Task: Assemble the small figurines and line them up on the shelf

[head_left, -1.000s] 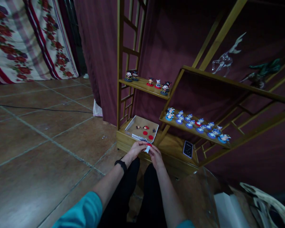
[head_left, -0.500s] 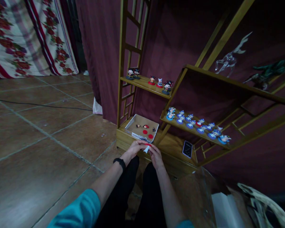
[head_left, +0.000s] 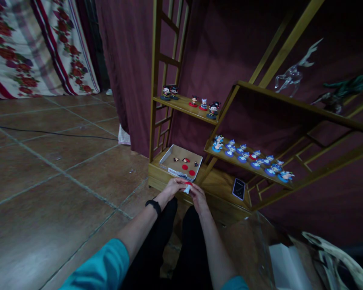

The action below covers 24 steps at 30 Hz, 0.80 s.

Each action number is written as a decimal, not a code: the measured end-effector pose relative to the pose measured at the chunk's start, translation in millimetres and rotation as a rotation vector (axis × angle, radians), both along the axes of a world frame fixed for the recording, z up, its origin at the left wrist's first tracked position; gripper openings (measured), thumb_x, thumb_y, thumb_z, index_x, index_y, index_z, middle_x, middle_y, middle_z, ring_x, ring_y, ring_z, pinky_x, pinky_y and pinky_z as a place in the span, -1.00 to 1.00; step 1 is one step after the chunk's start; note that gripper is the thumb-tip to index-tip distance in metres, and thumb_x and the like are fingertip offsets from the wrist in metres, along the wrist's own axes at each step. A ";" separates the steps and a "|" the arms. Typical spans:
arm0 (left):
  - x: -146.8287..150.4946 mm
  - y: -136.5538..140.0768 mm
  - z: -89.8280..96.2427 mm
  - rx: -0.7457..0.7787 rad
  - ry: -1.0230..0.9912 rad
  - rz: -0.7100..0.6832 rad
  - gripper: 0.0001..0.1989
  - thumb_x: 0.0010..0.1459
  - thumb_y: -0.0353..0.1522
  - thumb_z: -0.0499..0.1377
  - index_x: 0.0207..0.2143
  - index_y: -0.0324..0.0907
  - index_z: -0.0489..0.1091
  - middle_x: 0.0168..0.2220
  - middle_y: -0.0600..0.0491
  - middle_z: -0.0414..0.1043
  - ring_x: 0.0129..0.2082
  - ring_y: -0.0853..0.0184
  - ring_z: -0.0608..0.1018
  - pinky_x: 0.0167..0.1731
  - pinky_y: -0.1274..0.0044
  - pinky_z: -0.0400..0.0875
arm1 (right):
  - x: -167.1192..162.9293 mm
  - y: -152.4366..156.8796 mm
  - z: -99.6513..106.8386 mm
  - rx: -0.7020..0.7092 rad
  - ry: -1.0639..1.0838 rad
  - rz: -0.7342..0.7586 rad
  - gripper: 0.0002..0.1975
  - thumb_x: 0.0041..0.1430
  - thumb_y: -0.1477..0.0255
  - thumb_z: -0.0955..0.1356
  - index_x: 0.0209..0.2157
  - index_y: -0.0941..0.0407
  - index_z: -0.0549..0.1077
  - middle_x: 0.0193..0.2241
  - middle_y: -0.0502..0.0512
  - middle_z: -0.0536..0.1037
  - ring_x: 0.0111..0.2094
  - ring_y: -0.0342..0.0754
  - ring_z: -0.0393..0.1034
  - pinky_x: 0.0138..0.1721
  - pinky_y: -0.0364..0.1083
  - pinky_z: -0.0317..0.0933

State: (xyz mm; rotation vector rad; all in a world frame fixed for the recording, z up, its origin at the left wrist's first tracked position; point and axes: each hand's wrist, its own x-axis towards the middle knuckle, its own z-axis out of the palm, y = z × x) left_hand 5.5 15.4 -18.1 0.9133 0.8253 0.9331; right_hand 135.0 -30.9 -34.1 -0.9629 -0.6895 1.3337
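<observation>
The fingers of your left hand (head_left: 173,188) and right hand (head_left: 197,197) pinch a small red-and-white toy piece (head_left: 187,189) beside the shallow brown cardboard box (head_left: 176,167).

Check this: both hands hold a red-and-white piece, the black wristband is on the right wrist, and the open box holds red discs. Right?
No, the black wristband is on the left wrist, as the head view shows. The left hand and right hand do hold the red-and-white piece, and the open box holds red discs.
</observation>
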 end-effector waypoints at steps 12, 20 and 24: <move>2.3 3.0 -3.2 -0.052 -0.039 -0.048 -0.70 -0.17 -0.38 0.29 -0.32 -0.33 0.46 -0.39 -0.09 0.49 -0.51 0.41 0.51 -0.52 0.63 0.38 | 4.7 6.1 -5.6 -0.147 0.168 0.027 -0.83 -0.12 0.41 0.40 -0.39 0.12 0.45 -0.47 0.00 0.56 -0.50 -0.19 0.42 -0.45 -0.19 0.32; 2.0 2.6 -1.4 -0.093 -0.102 -0.046 -0.71 -0.11 -0.43 0.26 -0.25 -0.30 0.44 -0.39 -0.07 0.49 -0.55 0.46 0.50 -0.51 0.64 0.40 | 6.4 11.7 -6.9 -0.237 0.204 0.054 -0.88 -0.06 0.43 0.37 -0.40 0.15 0.44 -0.57 -0.01 0.53 -0.57 -0.22 0.38 -0.49 -0.22 0.32; 1.9 1.7 -0.2 -0.097 -0.102 -0.053 -0.71 -0.08 -0.44 0.24 -0.23 -0.30 0.43 -0.41 -0.06 0.49 -0.58 0.49 0.48 -0.48 0.62 0.41 | 7.1 13.1 -7.4 -0.241 0.218 0.036 -0.88 -0.04 0.44 0.35 -0.38 0.14 0.42 -0.57 -0.04 0.53 -0.60 -0.25 0.36 -0.49 -0.24 0.31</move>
